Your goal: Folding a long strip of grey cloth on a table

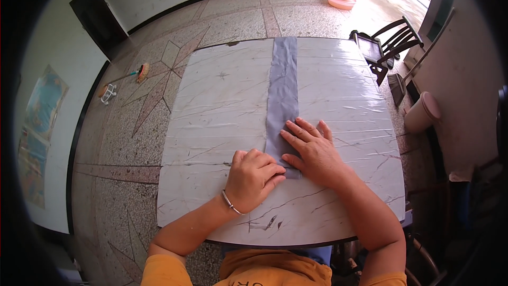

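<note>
A long strip of grey-blue fabric (283,87) lies lengthwise over the table, from its far edge to near my hands. Small wrinkles run along its far part, and a crease crosses its near end. My left hand (254,176), with a bracelet at the wrist, has thumb and forefinger pinched together on the near left edge of the strip. The curled fingers hide that corner. On the strip's right side my right hand (313,151) rests flat, fingers spread, its fingertips on the cloth and its outer side over the tabletop.
The table (222,107) wears a marble-patterned, wrinkled cover. A dark wooden chair (381,47) stands at its far right corner. Beyond are a dustpan (396,87) and a lidded bin (420,113) by the wall, a pink basin (340,0) near the doorway, and a brush (143,72) on the floor at left.
</note>
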Demonstrator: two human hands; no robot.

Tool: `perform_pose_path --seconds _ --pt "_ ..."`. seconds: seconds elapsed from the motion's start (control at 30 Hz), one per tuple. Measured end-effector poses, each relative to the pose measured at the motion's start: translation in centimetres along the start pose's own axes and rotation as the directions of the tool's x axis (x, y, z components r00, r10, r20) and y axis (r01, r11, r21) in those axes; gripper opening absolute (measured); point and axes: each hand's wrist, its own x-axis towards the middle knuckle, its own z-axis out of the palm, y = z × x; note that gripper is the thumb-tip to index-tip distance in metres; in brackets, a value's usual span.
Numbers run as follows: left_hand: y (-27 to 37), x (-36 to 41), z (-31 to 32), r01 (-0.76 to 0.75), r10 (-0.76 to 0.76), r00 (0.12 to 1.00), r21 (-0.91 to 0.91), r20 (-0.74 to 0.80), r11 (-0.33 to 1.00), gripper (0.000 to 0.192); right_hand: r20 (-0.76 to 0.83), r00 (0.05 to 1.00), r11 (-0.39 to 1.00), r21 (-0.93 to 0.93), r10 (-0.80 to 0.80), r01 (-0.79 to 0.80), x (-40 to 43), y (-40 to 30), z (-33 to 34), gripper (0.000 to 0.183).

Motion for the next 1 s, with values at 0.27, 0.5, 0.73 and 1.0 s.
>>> perform_pose_path --seconds 0.27,0.5,0.73,1.0 --pt "-0.1 -0.1 -0.9 0.014 -0.008 0.983 -0.031 0.185 0.999 0.012 0.006 1.000 1.000 -0.006 0.009 -0.009 0.0 0.0 -0.2 0.053" --pt "-0.3 0.0 -0.7 0.072 -0.062 0.990 -0.075 0.128 0.995 0.011 0.002 1.000 0.999 -0.029 0.015 -0.015 0.0 0.0 -0.1 0.054" --pt "-0.5 -0.3 -0.2 -0.043 0.043 0.999 0.000 0.030 0.999 0.015 0.002 1.000 1.000 -0.014 0.010 -0.010 0.0 -0.1 0.0 0.054" --pt "-0.6 -0.1 -0.9 -0.048 0.081 0.969 -0.143 0.234 0.989 0.017 -0.005 1.000 1.000 0.002 -0.006 0.006 -0.2 0.0 -0.2 0.053"
